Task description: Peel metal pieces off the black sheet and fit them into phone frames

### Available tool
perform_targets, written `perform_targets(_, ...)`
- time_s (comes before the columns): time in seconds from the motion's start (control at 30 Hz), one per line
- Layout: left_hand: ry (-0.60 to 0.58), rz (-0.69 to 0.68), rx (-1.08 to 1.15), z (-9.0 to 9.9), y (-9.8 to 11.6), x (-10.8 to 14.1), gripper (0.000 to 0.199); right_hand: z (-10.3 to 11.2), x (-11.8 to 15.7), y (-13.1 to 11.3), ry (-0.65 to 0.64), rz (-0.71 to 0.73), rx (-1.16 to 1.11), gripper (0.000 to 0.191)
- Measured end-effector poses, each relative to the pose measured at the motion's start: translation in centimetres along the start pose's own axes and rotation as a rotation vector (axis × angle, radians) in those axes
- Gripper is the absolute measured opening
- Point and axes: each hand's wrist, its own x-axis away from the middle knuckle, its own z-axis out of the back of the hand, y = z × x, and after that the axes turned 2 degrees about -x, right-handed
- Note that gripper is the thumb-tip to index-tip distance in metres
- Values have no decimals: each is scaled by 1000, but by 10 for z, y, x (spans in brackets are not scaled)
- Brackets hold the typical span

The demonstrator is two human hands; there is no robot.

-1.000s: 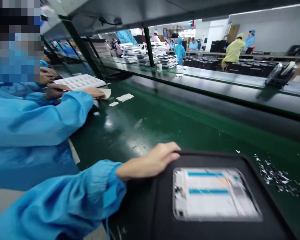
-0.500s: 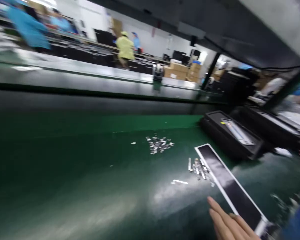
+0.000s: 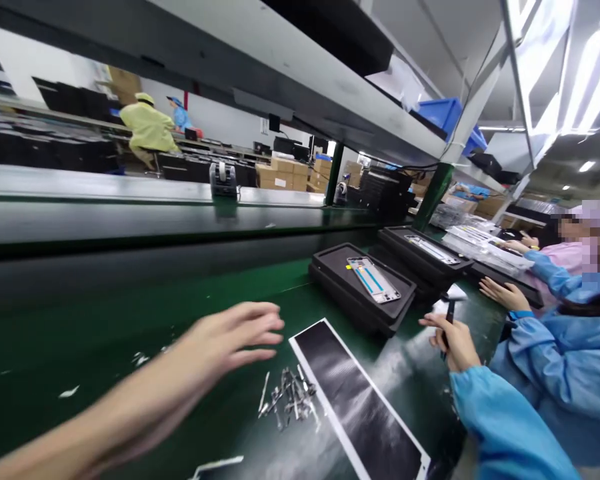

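My left hand point(image 3: 243, 333), blurred, is held palm down above the green bench point(image 3: 195, 393), beside a black sheet with a white border point(image 3: 355, 393). Its fingers are apart and hold nothing. Under and in front of it lies a pile of small metallic strips point(image 3: 290, 397). My right hand point(image 3: 457, 343), in a blue sleeve, grips a slim black tool point(image 3: 450, 313) to the right of the sheet. A phone-sized frame with blue strips point(image 3: 375, 280) rests on a black tray point(image 3: 325, 263) between and beyond my hands.
Behind the tray is a second black tray point(image 3: 395, 237) with a similar frame. At the right sits a co-worker in blue, one hand point(image 3: 505, 293) over the bench. A tape dispenser point(image 3: 223, 180) stands on the back ledge. A grey shelf point(image 3: 300, 87) hangs overhead.
The view has swung right, bringing the tool, the tray and the co-worker into sight. Earlier, fingers showed only at the bottom edge; now a bare forearm reaches in from the lower left.
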Motion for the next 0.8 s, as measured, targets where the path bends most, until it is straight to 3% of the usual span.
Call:
perform_targets(0.03, -12, 82, 30, -28, 0, -14, 38, -6, -16, 2, 9, -52, -44, 30)
perform_targets(0.13, -40, 130, -10, -102, -11, -56, 38, -28, -47, 8, 16, -157, -157, 34)
perform_targets(0.2, -26, 148, -46, -131, -25, -79, 33, -43, -60, 11, 11, -189, -206, 36)
perform_targets(0.27, -8, 146, -77, -145, -36, -96, 31, -54, -68, 13, -14, -201, -237, 37)
perform_targets(0.37, 11, 116, -118, -152, -42, -108, 32, -59, -75, 13, -73, -206, -250, 36)
perform_targets(0.53, 77, 58, -129, -150, -31, -110, 34, -52, -71, 2, -218, -195, -200, 35)
perform_targets(0.67, 81, 34, -92, -142, -16, -105, 33, -54, -54, -13, -319, -163, -138, 32)
perform_targets(0.8, 54, 93, -38, -130, -4, -97, 26, -59, -28, -31, -341, -92, -108, 32)
